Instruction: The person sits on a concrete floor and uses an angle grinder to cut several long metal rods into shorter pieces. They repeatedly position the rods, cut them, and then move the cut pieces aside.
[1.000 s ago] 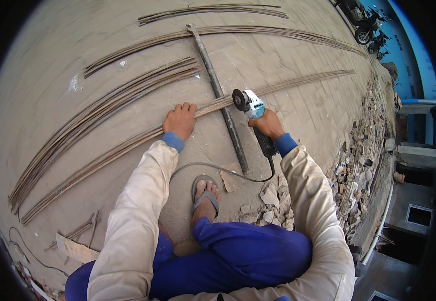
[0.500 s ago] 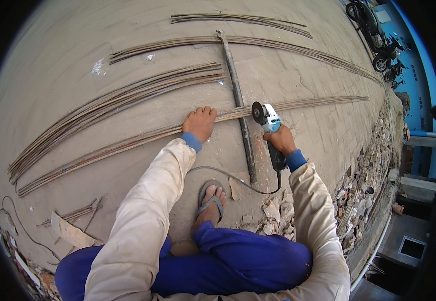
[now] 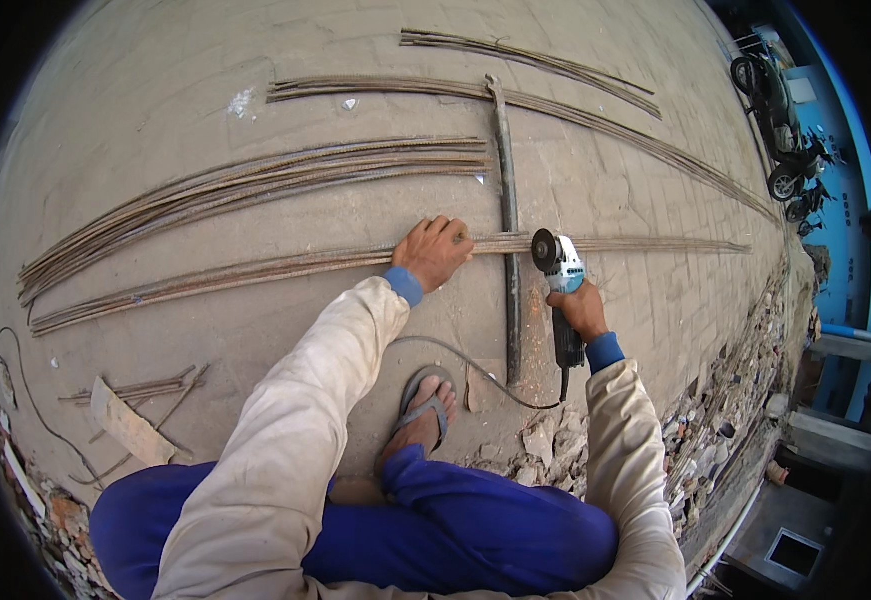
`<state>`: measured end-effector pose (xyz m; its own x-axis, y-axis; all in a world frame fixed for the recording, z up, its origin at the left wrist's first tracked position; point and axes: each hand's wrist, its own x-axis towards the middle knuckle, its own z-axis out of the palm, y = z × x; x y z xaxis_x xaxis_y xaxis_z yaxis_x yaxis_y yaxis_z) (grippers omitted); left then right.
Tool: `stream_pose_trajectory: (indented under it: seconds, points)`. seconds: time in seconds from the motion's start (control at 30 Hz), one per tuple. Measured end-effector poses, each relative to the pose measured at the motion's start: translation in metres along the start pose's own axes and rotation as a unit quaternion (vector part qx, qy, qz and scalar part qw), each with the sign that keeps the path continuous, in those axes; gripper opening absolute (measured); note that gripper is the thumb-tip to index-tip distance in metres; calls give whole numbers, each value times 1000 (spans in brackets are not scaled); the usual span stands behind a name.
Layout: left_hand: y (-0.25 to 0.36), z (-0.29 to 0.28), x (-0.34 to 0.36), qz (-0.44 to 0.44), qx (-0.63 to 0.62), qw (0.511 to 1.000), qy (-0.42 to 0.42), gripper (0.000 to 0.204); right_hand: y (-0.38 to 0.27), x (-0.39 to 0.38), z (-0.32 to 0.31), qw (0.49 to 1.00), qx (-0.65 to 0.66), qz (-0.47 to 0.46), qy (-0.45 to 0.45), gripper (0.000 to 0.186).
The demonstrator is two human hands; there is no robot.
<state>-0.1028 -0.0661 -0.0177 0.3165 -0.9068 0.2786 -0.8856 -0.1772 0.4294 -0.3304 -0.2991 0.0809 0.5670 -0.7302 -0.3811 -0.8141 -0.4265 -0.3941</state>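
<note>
My left hand (image 3: 433, 255) grips a bundle of long rusty steel bars (image 3: 255, 270), which lies across a dark metal pipe (image 3: 511, 325). My right hand (image 3: 580, 310) is closed on a white, teal and black angle grinder (image 3: 562, 262); its disc (image 3: 545, 250) is at the bars just right of the pipe. Orange sparks (image 3: 535, 320) fly downward beside the pipe. The grinder's cord (image 3: 477, 368) curves across the ground near my sandalled foot (image 3: 425, 410).
More bar bundles (image 3: 155, 205) lie on the paving. Short bar offcuts and a flat scrap piece (image 3: 125, 425) are at lower left. Rubble (image 3: 705, 440) lines the right side, with parked motorbikes (image 3: 785, 175) beside a blue wall (image 3: 845, 280) at upper right.
The view has turned, so the bar bundle lies more level across it and both hands appear farther right. Orange sparks now show below the disc, more plainly than half a second ago.
</note>
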Motion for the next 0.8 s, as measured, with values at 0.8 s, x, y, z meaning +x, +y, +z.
stream_pose_trajectory:
  seconds: [0.8]
  points:
    - [1, -8, -1, -30, -62, 997, -19, 13, -3, 8, -4, 1000, -2, 16, -24, 45]
